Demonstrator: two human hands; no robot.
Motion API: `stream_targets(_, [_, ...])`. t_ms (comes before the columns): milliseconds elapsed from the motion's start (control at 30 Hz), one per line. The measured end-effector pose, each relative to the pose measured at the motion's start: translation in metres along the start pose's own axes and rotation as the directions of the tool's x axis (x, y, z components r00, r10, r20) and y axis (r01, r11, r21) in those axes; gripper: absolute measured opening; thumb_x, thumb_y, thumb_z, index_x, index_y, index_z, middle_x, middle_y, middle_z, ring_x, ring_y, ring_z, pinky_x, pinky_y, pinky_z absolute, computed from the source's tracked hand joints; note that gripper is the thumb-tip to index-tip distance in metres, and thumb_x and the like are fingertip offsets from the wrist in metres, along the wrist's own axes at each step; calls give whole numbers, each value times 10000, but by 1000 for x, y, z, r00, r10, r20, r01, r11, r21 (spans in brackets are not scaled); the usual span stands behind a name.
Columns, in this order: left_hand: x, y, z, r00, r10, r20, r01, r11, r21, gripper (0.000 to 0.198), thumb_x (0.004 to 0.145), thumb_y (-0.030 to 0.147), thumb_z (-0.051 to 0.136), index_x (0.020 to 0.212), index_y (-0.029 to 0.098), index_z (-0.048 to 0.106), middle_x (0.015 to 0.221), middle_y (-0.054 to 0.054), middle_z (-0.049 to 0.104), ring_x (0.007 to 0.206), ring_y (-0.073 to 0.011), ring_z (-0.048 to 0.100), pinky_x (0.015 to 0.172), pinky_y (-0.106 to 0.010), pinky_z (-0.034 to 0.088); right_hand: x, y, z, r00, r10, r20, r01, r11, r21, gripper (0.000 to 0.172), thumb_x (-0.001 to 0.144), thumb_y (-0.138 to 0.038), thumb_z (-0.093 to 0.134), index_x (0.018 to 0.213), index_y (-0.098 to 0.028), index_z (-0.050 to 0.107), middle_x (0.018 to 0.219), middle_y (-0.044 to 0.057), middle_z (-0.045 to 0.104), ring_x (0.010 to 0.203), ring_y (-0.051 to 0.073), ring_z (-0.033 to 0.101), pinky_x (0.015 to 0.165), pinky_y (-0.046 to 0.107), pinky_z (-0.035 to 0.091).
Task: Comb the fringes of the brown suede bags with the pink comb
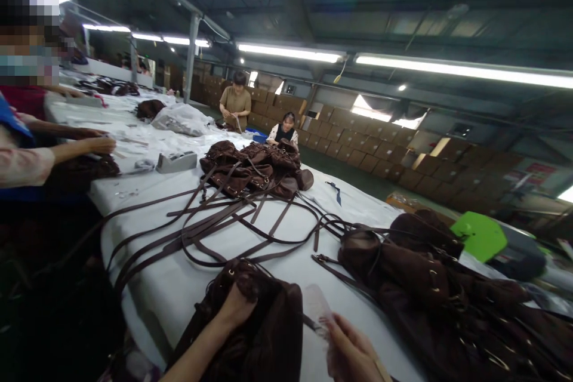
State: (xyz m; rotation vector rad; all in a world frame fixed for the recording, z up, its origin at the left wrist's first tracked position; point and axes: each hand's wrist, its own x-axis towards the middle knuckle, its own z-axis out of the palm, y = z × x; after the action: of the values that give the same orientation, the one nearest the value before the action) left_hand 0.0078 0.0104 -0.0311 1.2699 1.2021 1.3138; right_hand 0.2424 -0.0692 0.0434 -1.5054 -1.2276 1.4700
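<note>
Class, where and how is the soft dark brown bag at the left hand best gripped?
Probably by the bunched upper end of the soft dark brown bag, coming from the near side, like the bare left hand: gathered folds should pinch easily, while its broad side offers little to hold.

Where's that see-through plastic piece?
In the head view it's low, just right of the middle: the see-through plastic piece is in the right hand, beside the brown bag under the left hand.
</note>
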Motion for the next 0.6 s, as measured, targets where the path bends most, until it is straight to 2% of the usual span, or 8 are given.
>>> stream_targets(100, [-6,36,-15,986,110,124,-112,994,4,168,680,122,522,751,173,666,816,-52,695,782,-197,608,803,-314,498,13,-4,-13,992,-37,-120,43,998,48,754,671,-765,624,1117,-169,506,410,-70,537,246,69,382,271,147,231])
stream_targets(200, [-22,65,-33,918,220,331,-229,973,-11,359,705,100,473,978,179,692,961,-49,708,890,-197,625,838,-288,478,15,6,-17,985,-95,-146,97,995,9,760,683,-771,607,1123,-165,481,394,-79,529,243,71,393,268,142,238])
stream_targets(300, [-41,67,-45,809,199,553,-288,954,78,350,702,88,480,944,194,710,967,-35,710,923,-200,623,860,-279,456,12,19,-11,986,-91,-141,88,996,-32,766,704,-781,565,1143,-161,469,394,-79,537,245,71,400,267,140,233])
stream_targets(333, [-46,62,-47,792,166,587,-288,950,120,333,694,87,493,919,196,713,963,-31,711,922,-202,620,863,-280,452,11,23,-8,986,-88,-141,83,996,-43,770,708,-787,551,1146,-159,464,396,-75,543,244,71,400,265,139,228])
stream_targets(400, [-55,52,-51,814,79,576,-231,953,194,316,696,103,506,920,195,709,969,-25,709,928,-207,613,872,-283,448,8,25,-1,986,-94,-137,87,994,-62,770,718,-794,529,1142,-156,450,401,-70,550,246,68,399,263,137,223])
stream_targets(500, [-65,41,-55,863,-58,502,-70,970,233,360,744,148,483,1043,195,677,988,-20,703,959,-215,605,875,-284,456,3,20,6,985,-118,-125,108,990,-89,745,743,-787,506,1145,-163,443,431,-64,564,263,69,411,268,137,239])
stream_targets(600, [-77,33,-52,890,-142,433,36,969,243,467,791,222,520,1255,236,567,1188,-31,654,1127,-233,560,979,-307,425,-2,9,12,977,-164,-135,145,980,-140,717,766,-755,511,1180,-172,466,478,-60,574,281,72,417,278,154,254])
